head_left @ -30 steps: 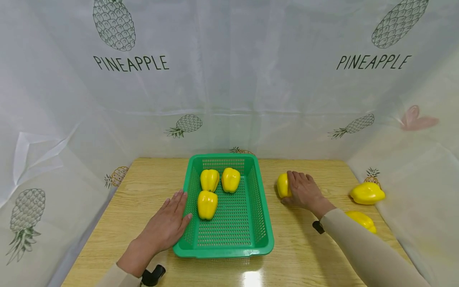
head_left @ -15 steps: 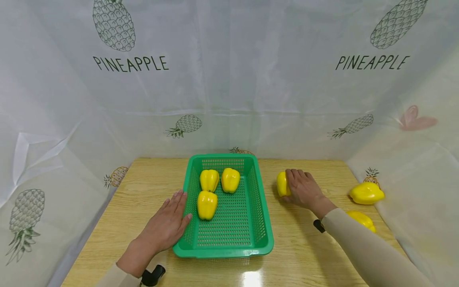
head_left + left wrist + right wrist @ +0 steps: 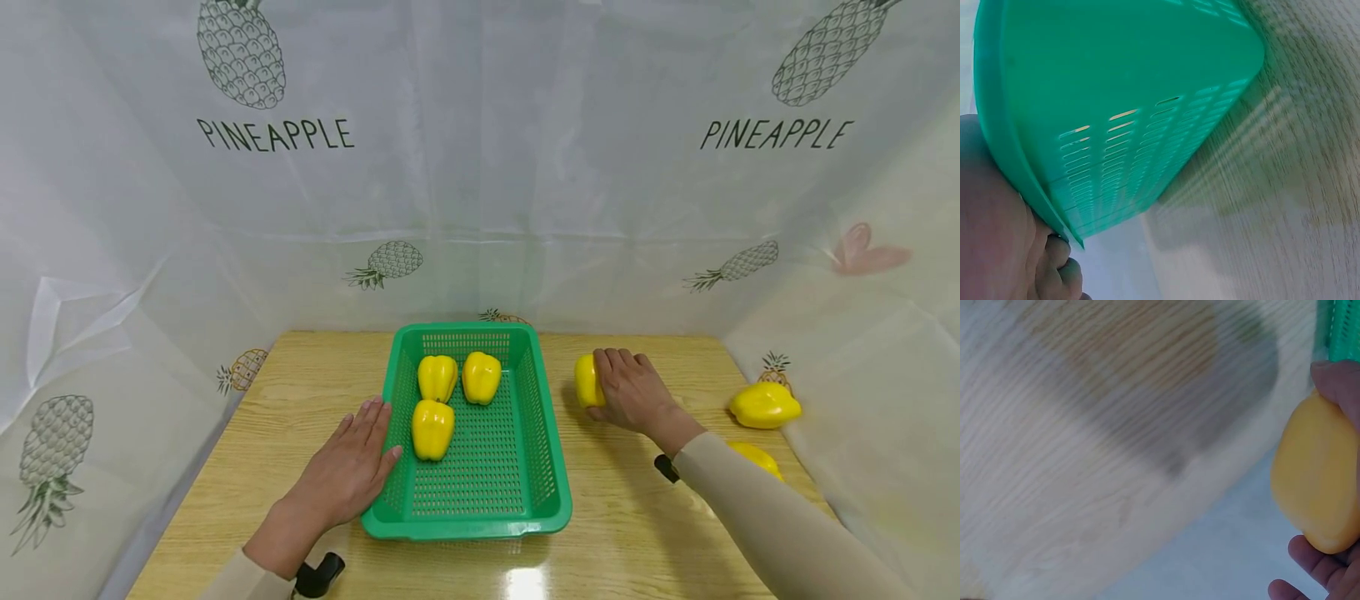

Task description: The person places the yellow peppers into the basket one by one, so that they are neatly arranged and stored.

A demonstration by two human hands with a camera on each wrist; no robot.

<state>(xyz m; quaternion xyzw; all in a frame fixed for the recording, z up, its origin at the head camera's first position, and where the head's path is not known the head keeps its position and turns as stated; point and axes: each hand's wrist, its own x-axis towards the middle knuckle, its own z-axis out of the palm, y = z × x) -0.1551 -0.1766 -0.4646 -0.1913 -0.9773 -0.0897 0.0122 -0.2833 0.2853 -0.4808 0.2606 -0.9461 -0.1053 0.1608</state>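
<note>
A: Where is the right hand (image 3: 633, 392)?

B: It is to the right of the green basket (image 3: 551, 467), out on the wooden table (image 3: 300, 392). Its fingers are curled around a yellow pepper (image 3: 586, 381). The wrist view shows that pepper (image 3: 1316, 475) up off the wood, with a shadow under it, so I think the hand is lifting it.

A: And the left hand (image 3: 345, 471)?

B: It lies flat against the left side of the basket. The fingers are straight and close together, and they hold nothing. I think it keeps the basket from sliding. From the left wrist you see the basket wall (image 3: 1129, 94) pressed right up against the hand.

A: What is in the basket?

B: Three yellow peppers. Two sit side by side near the far wall (image 3: 437, 377) (image 3: 482, 376). One sits in front of them, near the left wall (image 3: 432, 428). The near half of the basket is bare.

A: Any more peppers?

B: Two more, well to the right of the basket, by the white curtain (image 3: 480, 192). One lies in full view (image 3: 765, 405). The other (image 3: 757, 457) is partly hidden behind the right sleeve (image 3: 772, 525).
</note>
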